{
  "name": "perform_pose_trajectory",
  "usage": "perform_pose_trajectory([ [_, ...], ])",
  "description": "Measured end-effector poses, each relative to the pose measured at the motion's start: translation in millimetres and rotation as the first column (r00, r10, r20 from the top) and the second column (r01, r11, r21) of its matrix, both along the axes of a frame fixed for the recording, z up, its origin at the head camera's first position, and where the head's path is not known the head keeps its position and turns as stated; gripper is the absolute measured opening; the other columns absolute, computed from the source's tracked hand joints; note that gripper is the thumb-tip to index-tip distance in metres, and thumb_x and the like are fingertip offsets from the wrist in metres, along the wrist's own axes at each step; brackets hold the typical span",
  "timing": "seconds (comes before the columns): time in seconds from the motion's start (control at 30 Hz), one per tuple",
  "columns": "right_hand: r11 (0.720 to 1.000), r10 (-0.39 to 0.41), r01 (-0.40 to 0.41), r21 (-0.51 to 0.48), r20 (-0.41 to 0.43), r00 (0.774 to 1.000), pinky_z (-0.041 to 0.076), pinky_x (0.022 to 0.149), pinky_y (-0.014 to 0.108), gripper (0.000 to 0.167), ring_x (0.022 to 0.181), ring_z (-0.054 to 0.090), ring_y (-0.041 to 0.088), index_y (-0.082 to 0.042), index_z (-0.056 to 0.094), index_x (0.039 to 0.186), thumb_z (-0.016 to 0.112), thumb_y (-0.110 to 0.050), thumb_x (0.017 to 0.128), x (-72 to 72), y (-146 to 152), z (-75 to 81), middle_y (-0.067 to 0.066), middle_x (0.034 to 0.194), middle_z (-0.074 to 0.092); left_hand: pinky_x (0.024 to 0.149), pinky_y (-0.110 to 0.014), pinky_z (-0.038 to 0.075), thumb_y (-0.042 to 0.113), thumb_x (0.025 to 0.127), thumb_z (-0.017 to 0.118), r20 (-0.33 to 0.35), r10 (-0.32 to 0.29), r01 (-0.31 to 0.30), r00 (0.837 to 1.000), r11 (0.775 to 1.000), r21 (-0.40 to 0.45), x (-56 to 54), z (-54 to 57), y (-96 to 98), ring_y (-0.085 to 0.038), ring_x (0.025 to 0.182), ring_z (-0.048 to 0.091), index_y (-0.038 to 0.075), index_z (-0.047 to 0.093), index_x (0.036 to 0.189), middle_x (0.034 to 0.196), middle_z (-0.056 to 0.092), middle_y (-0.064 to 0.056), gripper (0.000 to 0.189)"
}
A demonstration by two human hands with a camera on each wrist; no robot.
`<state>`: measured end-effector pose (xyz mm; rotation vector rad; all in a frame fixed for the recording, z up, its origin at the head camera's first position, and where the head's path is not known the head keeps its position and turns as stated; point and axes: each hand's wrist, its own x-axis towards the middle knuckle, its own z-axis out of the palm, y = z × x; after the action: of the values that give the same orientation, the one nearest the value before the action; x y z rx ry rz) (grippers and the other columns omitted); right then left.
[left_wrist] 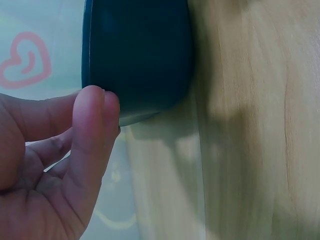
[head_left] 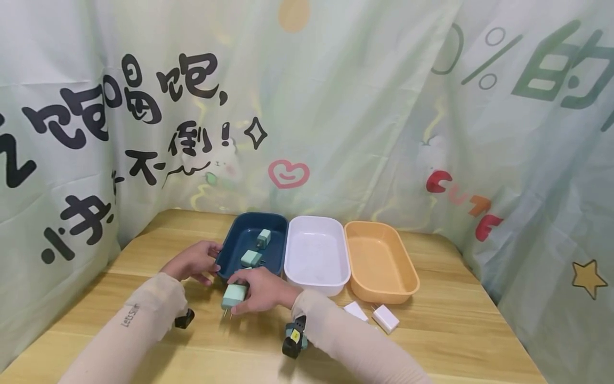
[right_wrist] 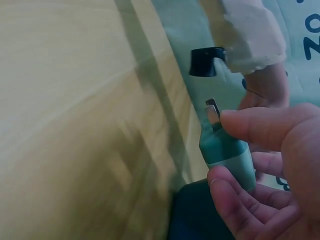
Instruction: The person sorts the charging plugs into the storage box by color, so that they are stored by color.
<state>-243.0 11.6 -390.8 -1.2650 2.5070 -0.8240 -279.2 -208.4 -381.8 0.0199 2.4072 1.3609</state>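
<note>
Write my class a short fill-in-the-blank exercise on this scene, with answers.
The white tray stands ____ the blue tray and the orange tray.
The right hand grips a green plug; the left hand is at the blue tray's ____ (left or right) side.
Loose plugs in front of the orange tray are coloured ____.
The curtain shows a smiling pink ____.
Answers: between; left; white; heart

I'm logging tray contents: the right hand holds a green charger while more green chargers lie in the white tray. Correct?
Not quite: those green chargers lie in the dark blue tray, as the head view shows. The right hand does hold a green charger.
</note>
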Motion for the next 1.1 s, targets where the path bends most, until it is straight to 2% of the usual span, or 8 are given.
perform_pose_trajectory([
  [0.33,0.998,-0.049,0.051,-0.042,0.054,0.997,0.048,0.068,0.015,0.043,0.070,0.058,0.002,-0.011,0.065,0.118,0.080,-0.026,0.080,-8.8,2.5,17.5,-0.002,0.102,0.062,0.060,-0.040,0.058,-0.013,0.090,0.053,0.001,0.009,-0.009,1.000,1.000,0.011,0.6,-0.7,-1.4,-0.036,0.089,0.060,-0.010,0.029,0.143,0.134,0.042,-0.034,0.059],
  [0.5,0.995,-0.071,0.074,-0.063,0.048,0.996,0.049,0.067,0.015,0.043,0.067,0.059,0.002,-0.011,0.064,0.117,0.080,-0.025,0.080,-14.5,2.6,22.0,-0.002,0.102,0.062,0.060,-0.040,0.058,-0.012,0.090,0.054,0.000,0.007,-0.007,1.000,1.000,0.019,-0.4,-2.4,-2.8,-0.036,0.089,0.060,-0.010,0.029,0.144,0.135,0.041,-0.034,0.059],
  [0.7,0.993,-0.106,0.107,-0.043,0.018,0.994,0.048,0.068,0.016,0.047,0.067,0.059,0.003,-0.013,0.063,0.121,0.079,-0.029,0.081,-21.8,3.0,28.7,0.002,0.108,0.063,0.059,-0.040,0.058,-0.012,0.090,0.054,-0.010,0.001,0.000,1.000,1.000,0.031,-1.9,-4.8,-4.3,-0.034,0.087,0.061,-0.010,0.031,0.143,0.134,0.043,-0.034,0.058],
  [0.9,0.988,-0.149,0.150,-0.023,0.038,0.988,0.049,0.070,0.020,0.049,0.067,0.060,0.006,-0.014,0.063,0.124,0.078,-0.032,0.081,-31.3,5.1,30.7,0.003,0.110,0.061,0.059,-0.040,0.058,-0.013,0.089,0.054,-0.010,0.001,-0.001,1.000,0.999,0.033,-0.8,-5.0,-3.8,-0.032,0.085,0.062,-0.009,0.032,0.143,0.133,0.044,-0.033,0.058],
  [1.1,0.985,-0.172,0.173,-0.017,0.057,0.983,0.050,0.073,0.023,0.048,0.076,0.059,0.007,-0.013,0.064,0.124,0.077,-0.032,0.081,-44.4,8.3,25.9,0.002,0.108,0.062,0.059,-0.040,0.058,-0.013,0.090,0.053,-0.011,0.004,-0.004,1.000,1.000,0.028,0.7,-4.2,-3.5,-0.033,0.086,0.062,-0.009,0.031,0.143,0.134,0.043,-0.034,0.057],
])
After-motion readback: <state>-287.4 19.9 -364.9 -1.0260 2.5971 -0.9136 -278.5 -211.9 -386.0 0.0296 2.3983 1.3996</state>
